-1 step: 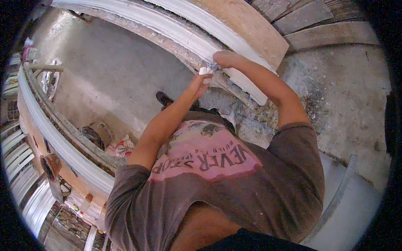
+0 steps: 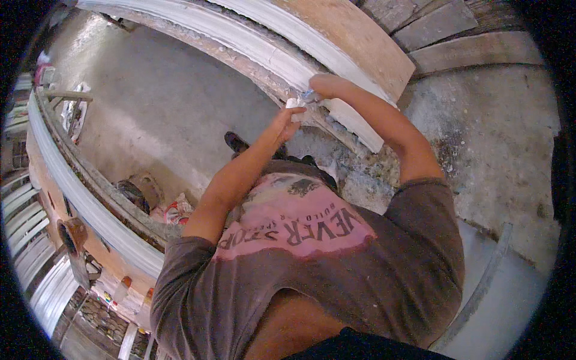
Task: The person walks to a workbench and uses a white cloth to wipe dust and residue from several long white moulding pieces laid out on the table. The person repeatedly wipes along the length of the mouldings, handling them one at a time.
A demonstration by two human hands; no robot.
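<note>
Both of my hands are close together at the front edge of a long white moulding [image 2: 252, 51] lying along a plaster-crusted bench [image 2: 237, 71]. My left hand [image 2: 289, 119] is closed round a small white piece [image 2: 293, 104], whose kind I cannot tell. Just right of it, my right hand [image 2: 325, 87] is bent down over the bench edge with its fingers curled. A small blue and clear, shiny thing [image 2: 308, 93] shows at those fingertips; it is too small to name.
A tan board [image 2: 354, 39] lies behind the moulding. Wooden planks [image 2: 474, 53] stand at the far right. On my left runs a second bench with a long white strip [image 2: 90, 187]. A dark, round container [image 2: 137, 193] and a red and white bag [image 2: 178, 210] are on the floor.
My right hand has shifted slightly to the right. The left hand stays almost where it was, still round the white piece.
</note>
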